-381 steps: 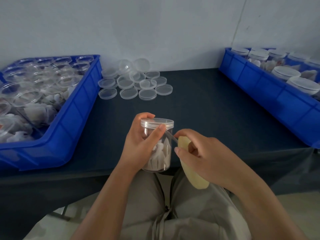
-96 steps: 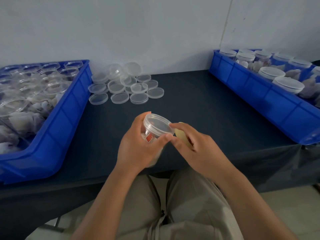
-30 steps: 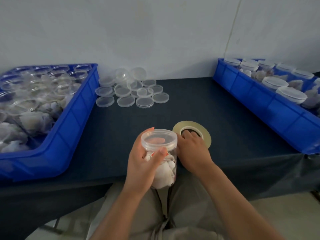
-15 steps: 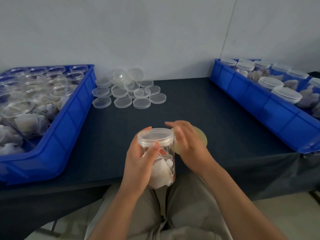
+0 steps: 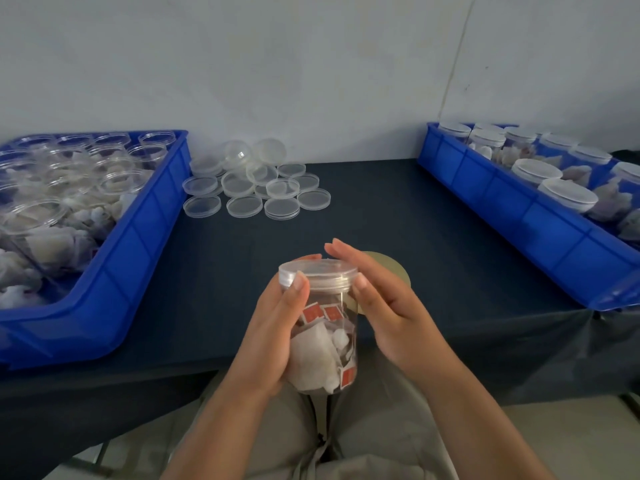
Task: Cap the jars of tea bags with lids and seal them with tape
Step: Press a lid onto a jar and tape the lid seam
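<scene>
A clear jar (image 5: 327, 341) of white tea bags with red tags is held upright over my lap at the table's front edge. A clear lid (image 5: 318, 270) caps it. My left hand (image 5: 273, 336) grips the jar's left side, thumb up on the lid's rim. My right hand (image 5: 381, 303) lies against the jar's right side near the lid with straight fingers. The yellowish roll of tape (image 5: 391, 270) lies flat on the table behind my right hand, mostly hidden.
A blue bin (image 5: 138, 244) at the left holds several open jars of tea bags. A blue bin (image 5: 512, 202) at the right holds several capped jars. Loose clear lids (image 5: 256, 188) lie in a pile at the back of the dark table (image 5: 433, 237).
My right hand set the tape roll flat on the table, let it go and came back to the jar's right side. The left hand kept holding the capped jar.
</scene>
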### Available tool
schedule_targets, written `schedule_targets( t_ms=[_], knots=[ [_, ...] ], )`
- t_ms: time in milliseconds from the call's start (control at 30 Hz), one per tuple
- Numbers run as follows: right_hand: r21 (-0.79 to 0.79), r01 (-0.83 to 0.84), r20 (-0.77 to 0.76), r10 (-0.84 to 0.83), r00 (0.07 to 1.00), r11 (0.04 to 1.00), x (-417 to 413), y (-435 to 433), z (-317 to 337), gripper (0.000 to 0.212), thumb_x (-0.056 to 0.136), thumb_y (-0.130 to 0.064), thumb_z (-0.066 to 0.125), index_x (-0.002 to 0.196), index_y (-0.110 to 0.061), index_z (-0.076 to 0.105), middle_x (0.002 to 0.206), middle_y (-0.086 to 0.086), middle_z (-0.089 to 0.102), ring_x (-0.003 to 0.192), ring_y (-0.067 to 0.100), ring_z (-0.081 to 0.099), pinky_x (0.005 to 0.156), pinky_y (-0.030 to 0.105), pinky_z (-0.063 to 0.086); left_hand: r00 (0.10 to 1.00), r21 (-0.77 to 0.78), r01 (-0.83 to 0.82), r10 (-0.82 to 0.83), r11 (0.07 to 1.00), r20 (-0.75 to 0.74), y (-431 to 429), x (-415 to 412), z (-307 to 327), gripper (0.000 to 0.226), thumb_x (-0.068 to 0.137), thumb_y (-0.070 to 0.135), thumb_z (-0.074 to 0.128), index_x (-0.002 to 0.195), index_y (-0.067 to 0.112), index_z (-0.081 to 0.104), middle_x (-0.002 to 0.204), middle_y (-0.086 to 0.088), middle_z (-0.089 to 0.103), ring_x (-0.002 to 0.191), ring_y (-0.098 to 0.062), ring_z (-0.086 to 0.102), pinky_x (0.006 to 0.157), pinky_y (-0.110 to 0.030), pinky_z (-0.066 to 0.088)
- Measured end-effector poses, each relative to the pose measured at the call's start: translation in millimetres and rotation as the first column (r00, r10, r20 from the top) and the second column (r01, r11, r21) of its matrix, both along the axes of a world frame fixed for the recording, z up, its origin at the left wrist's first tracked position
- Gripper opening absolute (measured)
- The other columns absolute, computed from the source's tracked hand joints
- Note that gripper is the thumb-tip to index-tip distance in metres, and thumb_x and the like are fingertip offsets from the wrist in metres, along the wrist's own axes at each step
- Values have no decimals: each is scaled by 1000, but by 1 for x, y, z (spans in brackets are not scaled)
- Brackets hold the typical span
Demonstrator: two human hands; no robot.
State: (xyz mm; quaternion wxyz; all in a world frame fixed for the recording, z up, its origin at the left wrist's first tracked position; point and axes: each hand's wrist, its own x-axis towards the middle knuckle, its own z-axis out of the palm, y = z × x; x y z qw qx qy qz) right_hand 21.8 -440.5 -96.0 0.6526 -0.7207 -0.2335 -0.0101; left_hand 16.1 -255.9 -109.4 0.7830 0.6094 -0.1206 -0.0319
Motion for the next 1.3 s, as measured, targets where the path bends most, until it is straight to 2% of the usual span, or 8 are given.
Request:
schedule_targets(
  t_ms=[267,433,600,767,867,1100,1233,1300],
  knots=[
    [-522,62,93,-16,996,851,-6,-34,24,84,83,-72,74,156,-41,47,144,-26,59,134,0,56,109,32,52,989,303,82,-114,949,90,-6,-3,-4,84,90,91,36,147,31,52,134,17,69,125,-2,65,95,-10,49],
    [-428,244,97,-224,970,870,-6,-84,65,99,67,-86,76,152,-42,51,135,-28,62,118,2,67,90,30,62,978,428,-61,-31,902,205,-15,-3,-2,74,90,79,37,156,52,18,162,31,29,150,10,31,115,-20,37],
    [-383,762,363,-674,643,522,37,-168,114,66,75,-73,82,130,-48,57,107,-42,60,98,-22,56,77,-1,39,980,358,-186,150,915,128,5,8,-10,64,87,77,44,140,43,57,136,29,60,126,2,62,99,-37,56],
    [-560,818,378,-838,394,132,89,-269,150,102,70,-63,91,149,-15,48,142,6,57,126,27,57,101,39,47,976,423,-217,207,880,70,18,10,-17,52,92,75,57,130,40,66,122,27,70,109,2,70,96,-45,58],
    [-673,740,357,-869,344,16,97,-311,148,95,67,-61,89,133,1,60,129,25,64,114,39,65,85,43,51,975,402,-218,213,889,58,18,9,-16,49,87,62,57,127,36,68,118,23,74,110,2,71,92,-38,57],
    [-861,508,241,-888,392,-10,84,-356,136,67,75,-63,77,92,1,70,94,26,72,87,42,70,85,55,60,985,432,-172,159,885,65,15,11,-16,52,81,59,57,121,30,72,115,20,75,109,1,71,87,-31,56],
    [-904,421,160,-864,478,66,85,-346,113,71,73,-71,80,101,-7,69,94,16,74,85,36,72,80,47,59,990,433,-137,116,891,74,10,11,-19,47,84,53,58,120,26,73,114,17,76,108,0,72,85,-19,60],
    [-891,424,52,-894,446,160,90,-339,94,82,83,-80,68,128,-12,63,125,15,70,111,38,67,98,51,51,993,436,-113,92,893,70,10,11,-20,44,85,49,59,120,26,73,114,16,77,108,0,72,88,-13,56]
  ],
)
